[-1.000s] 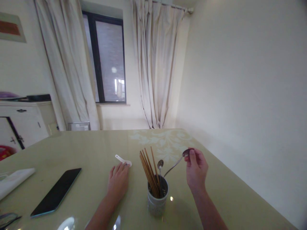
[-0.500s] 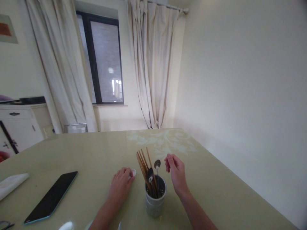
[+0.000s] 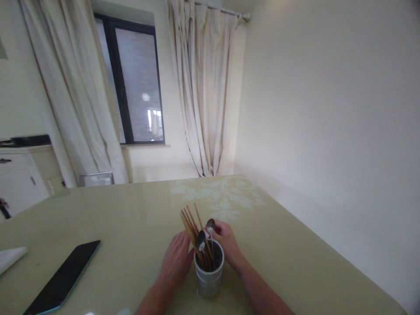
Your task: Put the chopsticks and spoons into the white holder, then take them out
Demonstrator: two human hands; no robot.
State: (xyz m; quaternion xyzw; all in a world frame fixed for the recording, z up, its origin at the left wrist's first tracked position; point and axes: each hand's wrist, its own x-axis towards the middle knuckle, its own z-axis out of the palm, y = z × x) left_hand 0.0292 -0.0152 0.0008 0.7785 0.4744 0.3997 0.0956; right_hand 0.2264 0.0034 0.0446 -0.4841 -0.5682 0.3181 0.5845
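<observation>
A pale grey cup (image 3: pixel 210 286) stands upright near the table's front, holding several wooden chopsticks (image 3: pixel 188 224) and two metal spoons, a front spoon (image 3: pixel 201 240) and a rear spoon (image 3: pixel 210 225). Close on the cup's left is my left hand (image 3: pixel 177 257), its fingers bent together and the tips hidden behind the chopsticks. My right hand (image 3: pixel 228 243) reaches round the cup's right side, fingers curled inward behind the rear spoon. The two hands' fingertips come near each other behind the cup; what they hold there is hidden.
A black tablet-like slab (image 3: pixel 65 275) lies on the green table (image 3: pixel 131 218), left of my hands. Farther left is a white flat object (image 3: pixel 12 258). A white wall (image 3: pixel 321 131) borders the table's right side; a white cabinet (image 3: pixel 22 177) stands at the far left.
My right hand has moved left and in behind the cup. My left hand has shifted right, against the chopsticks' side. The small white round piece at its fingertips is now hidden. The view has turned slightly right.
</observation>
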